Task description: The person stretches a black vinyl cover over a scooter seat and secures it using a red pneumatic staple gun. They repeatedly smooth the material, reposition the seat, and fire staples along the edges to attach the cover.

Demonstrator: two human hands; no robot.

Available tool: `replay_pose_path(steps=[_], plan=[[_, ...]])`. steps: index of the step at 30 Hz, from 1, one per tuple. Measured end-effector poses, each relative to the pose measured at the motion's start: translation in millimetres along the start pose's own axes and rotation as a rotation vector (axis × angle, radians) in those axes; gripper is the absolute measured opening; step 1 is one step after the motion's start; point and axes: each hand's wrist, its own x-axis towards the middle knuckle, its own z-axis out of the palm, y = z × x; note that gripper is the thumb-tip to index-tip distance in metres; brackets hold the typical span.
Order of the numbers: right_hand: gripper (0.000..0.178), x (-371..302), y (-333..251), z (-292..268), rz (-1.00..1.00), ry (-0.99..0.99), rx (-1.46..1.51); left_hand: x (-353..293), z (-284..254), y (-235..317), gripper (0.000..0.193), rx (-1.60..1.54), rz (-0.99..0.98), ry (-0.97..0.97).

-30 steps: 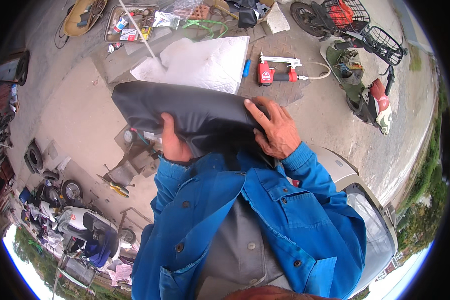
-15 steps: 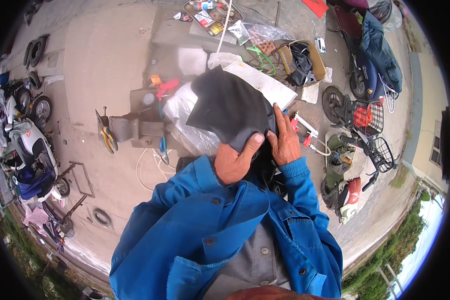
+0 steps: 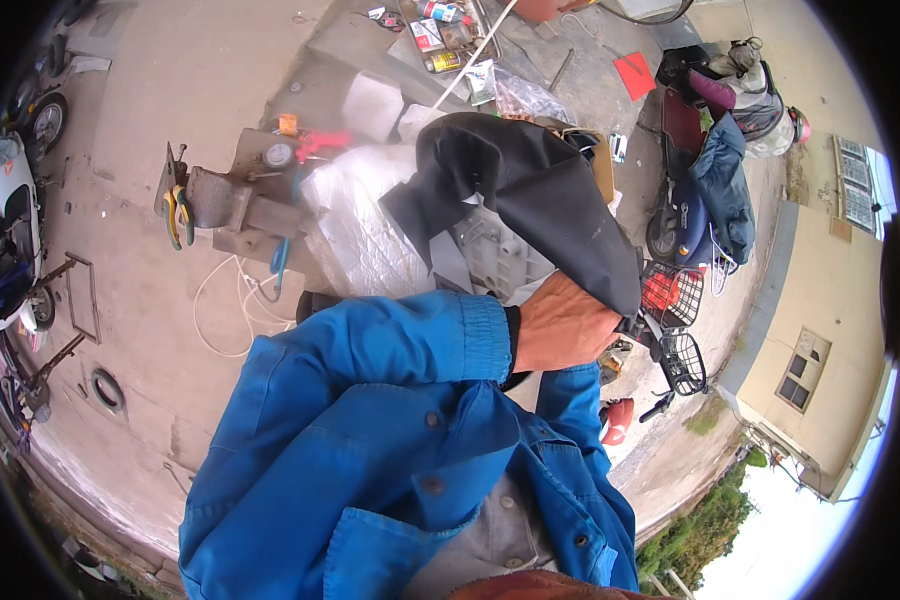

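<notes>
A large, smooth black sheet (image 3: 520,180), which looks like rubber or leatherette, is raised and folded in front of me, its right end bunched at my hands. My left hand (image 3: 567,322) reaches across to the right and grips that end; its back shows and its fingertips are hidden by the sheet. Behind it my right hand is almost wholly covered, with only the blue right sleeve (image 3: 570,392) plain to see. Under the arched sheet shows a grey ribbed panel (image 3: 500,250). Silvery-white plastic film (image 3: 355,210) spreads to its left.
Left of the film stands a metal vise (image 3: 220,200) with yellow-handled pliers (image 3: 178,215). A red tool (image 3: 322,142) lies beyond it. A cardboard box (image 3: 602,165) sits behind the sheet. Parked scooters, one blue (image 3: 682,225), and wire baskets (image 3: 673,295) are on the right.
My left hand has swung rightward across my body, carrying the sheet's edge and uncovering the grey panel. My right hand has gone behind it. The view has turned to the right.
</notes>
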Motion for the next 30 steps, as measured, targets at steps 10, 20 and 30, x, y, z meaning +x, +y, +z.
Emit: replay_pose_path(steps=[10, 20, 30], plan=[[0.073, 51.7, 11.0, 23.0, 0.036, 0.03, 0.462, 19.7, 35.8, -20.9, 0.024, 0.496, 0.044, -0.074], [0.065, 68.2, 28.3, 47.5, 0.142, 0.008, 0.821, -5.5, 26.8, -47.7, 0.027, 0.298, 0.267, -0.052], [0.058, 62.0, 27.1, 27.5, 0.115, 0.07, 1.04, 26.8, 31.8, -20.6, 0.012, -0.135, 0.359, 0.176]])
